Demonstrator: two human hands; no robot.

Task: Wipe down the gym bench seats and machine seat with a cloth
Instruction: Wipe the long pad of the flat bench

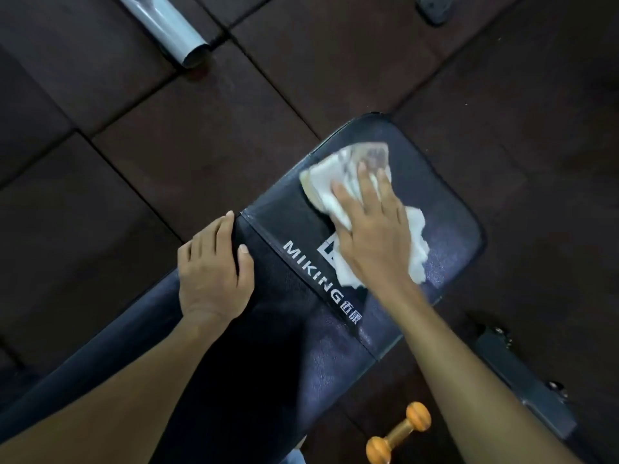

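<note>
The right hand [371, 236] presses the white cloth [338, 182] flat, fingers straight, on the dark bench seat [452, 212] toward two o'clock; the left hand [214, 269] at eight o'clock curls its fingers over the seat's edge, gripping it

A gym: dark rubber floor tiles [207, 155], a padded bench [301, 313] and a small orange dumbbell [398, 433]

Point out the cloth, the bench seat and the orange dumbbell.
cloth [320, 184], head view, bare white fold left of the fingers.
bench seat [449, 236], head view, shiny pad right of the cloth.
orange dumbbell [399, 432], head view, its handle.
</note>
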